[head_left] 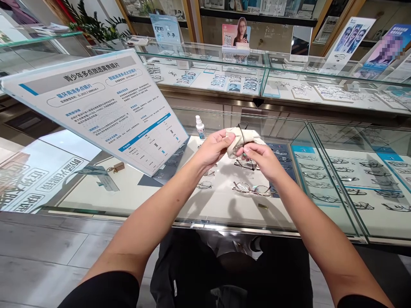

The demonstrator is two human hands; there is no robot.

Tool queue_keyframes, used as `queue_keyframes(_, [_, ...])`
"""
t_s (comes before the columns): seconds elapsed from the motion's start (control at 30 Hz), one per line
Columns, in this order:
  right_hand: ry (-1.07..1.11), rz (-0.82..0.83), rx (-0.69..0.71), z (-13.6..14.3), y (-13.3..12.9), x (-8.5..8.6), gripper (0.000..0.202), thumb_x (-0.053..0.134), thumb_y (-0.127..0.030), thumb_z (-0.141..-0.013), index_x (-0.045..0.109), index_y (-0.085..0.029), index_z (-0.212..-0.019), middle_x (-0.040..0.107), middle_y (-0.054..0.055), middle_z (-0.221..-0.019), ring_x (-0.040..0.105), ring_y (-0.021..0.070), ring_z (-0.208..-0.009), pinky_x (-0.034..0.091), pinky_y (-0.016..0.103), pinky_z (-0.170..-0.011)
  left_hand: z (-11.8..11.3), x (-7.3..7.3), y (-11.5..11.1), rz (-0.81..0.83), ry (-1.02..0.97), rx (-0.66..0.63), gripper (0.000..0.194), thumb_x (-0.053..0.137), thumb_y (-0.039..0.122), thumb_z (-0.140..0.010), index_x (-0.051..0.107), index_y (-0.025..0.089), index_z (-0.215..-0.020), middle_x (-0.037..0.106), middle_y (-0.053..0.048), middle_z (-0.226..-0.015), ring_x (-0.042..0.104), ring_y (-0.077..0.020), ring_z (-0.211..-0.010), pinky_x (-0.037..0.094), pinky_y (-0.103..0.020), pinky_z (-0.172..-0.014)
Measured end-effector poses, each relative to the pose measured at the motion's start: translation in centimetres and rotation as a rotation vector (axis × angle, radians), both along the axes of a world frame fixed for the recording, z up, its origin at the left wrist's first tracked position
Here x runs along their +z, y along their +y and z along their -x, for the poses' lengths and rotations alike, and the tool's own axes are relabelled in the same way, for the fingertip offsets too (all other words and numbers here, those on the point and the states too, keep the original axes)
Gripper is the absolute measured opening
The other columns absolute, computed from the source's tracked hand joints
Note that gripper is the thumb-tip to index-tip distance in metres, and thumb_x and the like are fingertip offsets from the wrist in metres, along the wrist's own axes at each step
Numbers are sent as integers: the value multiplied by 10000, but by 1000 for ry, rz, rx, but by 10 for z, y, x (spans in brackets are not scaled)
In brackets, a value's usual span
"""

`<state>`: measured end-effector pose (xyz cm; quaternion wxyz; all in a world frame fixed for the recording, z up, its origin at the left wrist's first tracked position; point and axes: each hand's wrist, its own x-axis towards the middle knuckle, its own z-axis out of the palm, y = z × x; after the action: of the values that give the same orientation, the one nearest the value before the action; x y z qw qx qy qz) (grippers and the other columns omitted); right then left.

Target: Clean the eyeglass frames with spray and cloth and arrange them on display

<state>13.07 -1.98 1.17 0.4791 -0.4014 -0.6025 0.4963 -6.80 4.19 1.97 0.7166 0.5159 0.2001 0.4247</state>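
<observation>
Above the glass counter, my left hand [213, 147] is closed on a cream cleaning cloth [236, 141] wrapped over part of a pair of dark-framed eyeglasses [243, 133]. Fingers of my right hand [261, 158] pinch the eyeglasses at the cloth's lower right; the lenses are mostly hidden by cloth and fingers. Behind my left hand stands a small white spray bottle [200, 128]. Below my hands is another pair of thin-rimmed eyeglasses [252, 188], and a small gold-coloured piece [263, 206] lies near it.
A large printed sign [105, 107] leans at the left, close to my left forearm. Near its lower edge are a tag [107, 182] and a small brown block [118, 167]. Rows of eyeglasses [317, 175] fill the display case at the right. More glass cases [205, 64] stand across the back.
</observation>
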Motion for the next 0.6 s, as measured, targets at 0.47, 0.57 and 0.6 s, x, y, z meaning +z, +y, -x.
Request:
queue_keyframes(0.47, [36,129,57,9,-4,-2,446,843,-652,-871,850,-207,-846,742,44,-877,549,179,-802,459,324,-804,-9,1,-14,-57,44,61,523,931,594,-829,615,199,-961,709,8,-624,643,-124,-495,457,-209,-485])
queue_keyframes(0.57, [13,113,48,7,-4,-1,435,830,-642,-888,853,-208,-867,766,50,-922,551,179,-813,464,324,-821,-9,0,-13,-63,35,90,528,887,654,-850,648,190,-931,709,0,-626,653,-133,-499,465,-218,-481])
queue_keyframes(0.6, [13,108,46,6,-4,0,428,830,-636,-891,856,-209,-873,777,54,-943,554,179,-819,466,326,-831,-8,0,-12,-67,28,88,534,875,669,-854,656,186,-913,709,-4,-629,659,-137,-508,479,-225,-492])
